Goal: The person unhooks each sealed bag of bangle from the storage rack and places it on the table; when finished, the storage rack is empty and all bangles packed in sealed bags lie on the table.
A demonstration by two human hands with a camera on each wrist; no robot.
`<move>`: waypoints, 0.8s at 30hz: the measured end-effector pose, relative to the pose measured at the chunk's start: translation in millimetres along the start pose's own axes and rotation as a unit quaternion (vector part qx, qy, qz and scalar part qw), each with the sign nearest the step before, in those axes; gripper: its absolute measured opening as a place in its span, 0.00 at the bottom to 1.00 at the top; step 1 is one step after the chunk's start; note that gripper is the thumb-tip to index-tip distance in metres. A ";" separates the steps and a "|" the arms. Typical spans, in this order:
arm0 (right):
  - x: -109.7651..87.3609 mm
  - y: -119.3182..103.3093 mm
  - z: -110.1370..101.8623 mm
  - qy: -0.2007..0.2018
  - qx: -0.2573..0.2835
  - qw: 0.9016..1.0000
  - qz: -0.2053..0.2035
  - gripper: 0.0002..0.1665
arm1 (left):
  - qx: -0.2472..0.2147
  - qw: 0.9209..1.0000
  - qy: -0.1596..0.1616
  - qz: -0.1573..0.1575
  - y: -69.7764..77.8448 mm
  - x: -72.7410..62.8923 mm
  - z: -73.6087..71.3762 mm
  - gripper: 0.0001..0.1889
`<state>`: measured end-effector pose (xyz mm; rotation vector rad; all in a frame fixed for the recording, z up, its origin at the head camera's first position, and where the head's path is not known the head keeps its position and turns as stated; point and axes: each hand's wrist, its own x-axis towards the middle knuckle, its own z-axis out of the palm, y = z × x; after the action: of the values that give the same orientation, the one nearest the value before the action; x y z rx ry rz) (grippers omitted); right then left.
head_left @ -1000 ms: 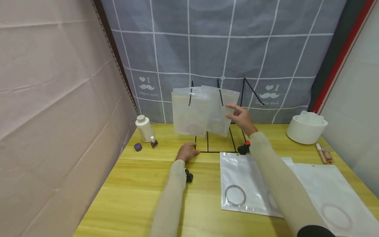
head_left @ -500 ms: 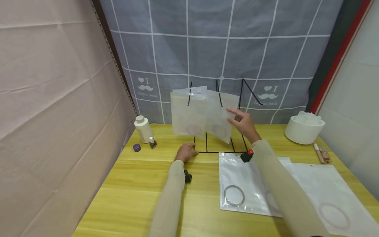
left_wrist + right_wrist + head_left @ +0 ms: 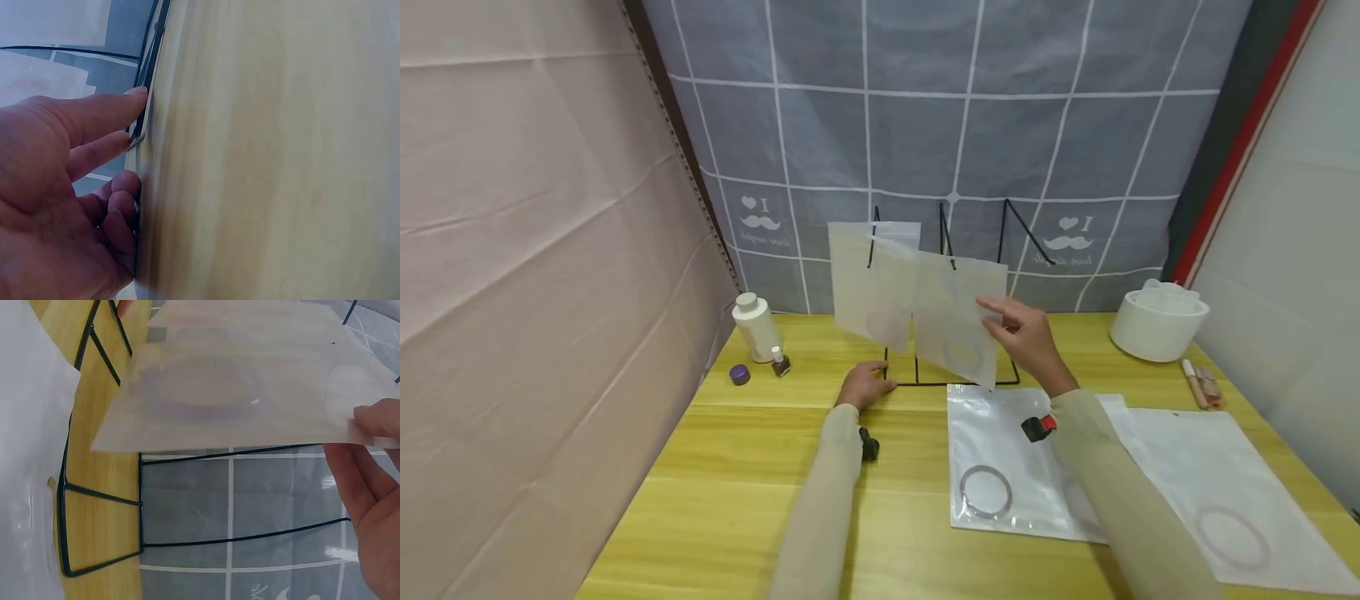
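My right hand (image 3: 1026,337) pinches the right edge of a frosted plastic bag (image 3: 951,312) between thumb and fingers. A ring-shaped outline (image 3: 200,384) shows through the bag in the right wrist view. The bag slants, its top edge level with the tip of the black wire rack's middle hook (image 3: 947,237). Another frosted bag (image 3: 868,283) hangs on the left hook, partly overlapped by the held one. At the rack's front left corner, my left hand (image 3: 861,386) holds the base wire (image 3: 149,75) with thumb and forefinger; its other fingers curl beside the tabletop.
Flat white bags (image 3: 1022,458) with rings lie in front on the right. The right hook (image 3: 1030,232) carries nothing. A white bottle (image 3: 756,329), purple cap (image 3: 740,374) and small dark bottle (image 3: 781,363) stand left; a white round container (image 3: 1159,323) and small tubes (image 3: 1202,385) right.
My right hand has drawn its bag lower and nearer along the middle hook, away from the left bag. The left bag has swung slightly; my left hand stays at the rack's corner.
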<state>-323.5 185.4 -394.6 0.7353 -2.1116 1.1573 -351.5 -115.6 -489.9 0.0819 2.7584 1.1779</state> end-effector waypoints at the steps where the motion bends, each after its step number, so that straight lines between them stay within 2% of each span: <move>1: -2.3 -2.2 -1.8 0.001 -0.003 1.000 -0.009 0.21 | 0.001 1.000 -0.001 0.001 0.1 -0.4 0.0 0.27; 8: -12.7 -26.6 -19.0 0.005 -0.070 0.993 -0.093 0.22 | 0.024 1.000 -0.007 0.019 1.4 -2.6 -4.2 0.25; 10: -18.0 -38.4 -26.8 0.004 -0.068 0.991 -0.114 0.23 | 0.028 0.999 -0.011 0.024 0.5 -1.9 -5.6 0.25; 11: -21.7 -43.9 -30.3 0.002 -0.058 0.991 -0.118 0.24 | 0.033 0.999 -0.012 0.028 -0.1 -1.2 -6.4 0.25; 13: -30.6 -55.1 -35.7 -0.012 0.001 0.994 -0.107 0.24 | 0.042 0.998 -0.018 0.031 -1.1 0.3 -8.5 0.24; 15: -40.6 -63.3 -36.6 -0.042 0.091 0.993 -0.063 0.23 | 0.048 0.998 -0.022 0.032 -1.5 2.0 -11.7 0.23; 16: -45.6 -65.8 -35.1 -0.062 0.142 0.988 -0.021 0.22 | 0.052 0.998 -0.023 0.031 -1.3 3.1 -13.6 0.23; 17: -50.5 -67.1 -31.6 -0.080 0.186 0.979 0.029 0.21 | 0.055 0.998 -0.024 0.033 -0.6 3.5 -15.6 0.23; 18: -55.2 -67.2 -26.8 -0.100 0.224 0.966 0.086 0.20 | 0.051 0.998 -0.028 0.029 0.4 3.6 -17.4 0.22; 20: -64.4 -62.4 -13.0 -0.142 0.265 0.931 0.205 0.22 | 0.047 0.998 -0.035 0.024 2.4 4.5 -20.3 0.22; 22: -74.0 -54.8 4.4 -0.181 0.267 0.894 0.310 0.23 | 0.048 0.998 -0.042 0.021 4.9 5.4 -22.1 0.21; 24: -83.9 -47.0 23.2 -0.216 0.239 0.867 0.379 0.23 | 0.048 0.997 -0.051 0.014 7.7 6.4 -22.2 0.21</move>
<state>-240.7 158.2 -441.3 0.3683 -2.6222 2.1643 -361.2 -125.5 -469.9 0.1846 2.7322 1.0172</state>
